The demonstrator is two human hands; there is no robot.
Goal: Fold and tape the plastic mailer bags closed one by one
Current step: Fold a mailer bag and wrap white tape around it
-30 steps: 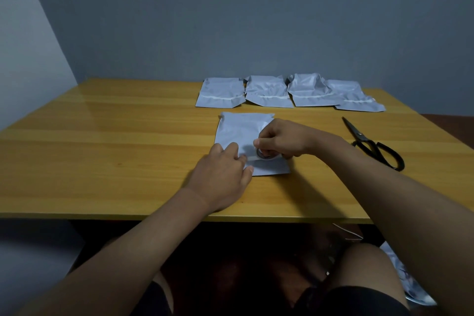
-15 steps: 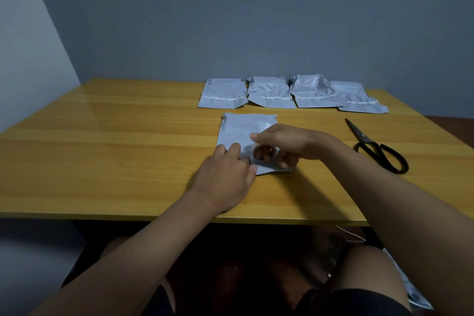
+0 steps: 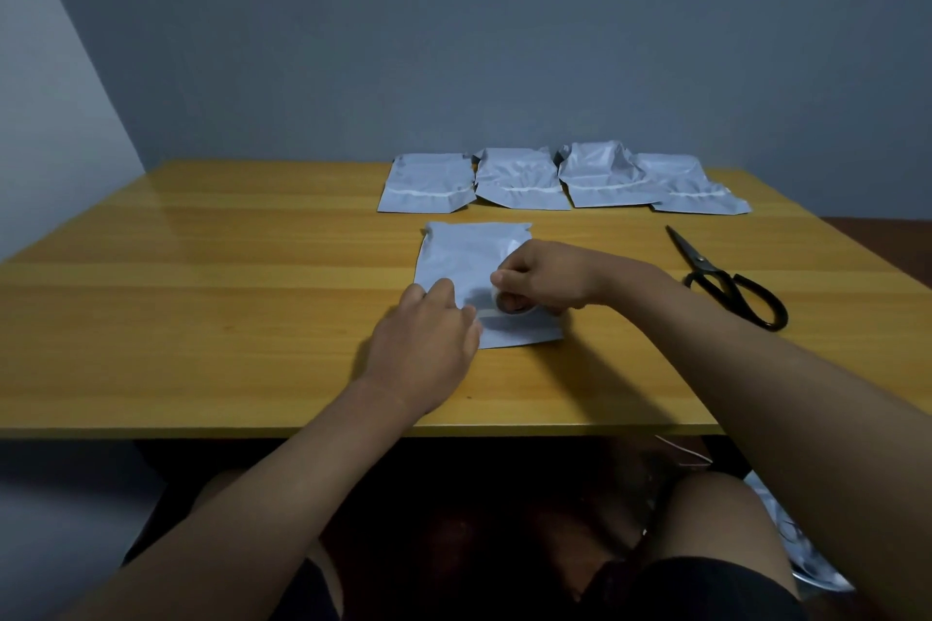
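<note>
- The left hand [image 3: 428, 343] lies knuckles-up on the table [image 3: 201, 318] near the front edge; its fingertips reach onto the left side of the mailer [image 3: 464, 257], and whether they press flat or pinch something there cannot be told, since the back of the hand covers them
- The mailer lies flat, a little right of the table's middle, its near right corner showing past both hands; its lower middle is hidden under the hands and their shadow
- A thin pale strip seems to run across the mailer between the two hands, but it is too faint to say that it is tape drawn out
- The right hand [image 3: 544, 282] is curled round a small tape roll [image 3: 512, 303], held over the mailer's lower right part just beside the left fingertips; only the roll's pale rim and dark hollow show, the rest is covered by fingers
- Four folded bags [image 3: 555, 182] sit in a row along the far edge, overlapping one another; the rightmost is partly under its neighbour
- Black scissors [image 3: 726, 280] lie near the right edge, well apart from the mailer, blades toward the far edge
- Below the front edge, at the right, a pale plastic heap [image 3: 807, 565] is cut off by a knee and too dim to make out
</note>
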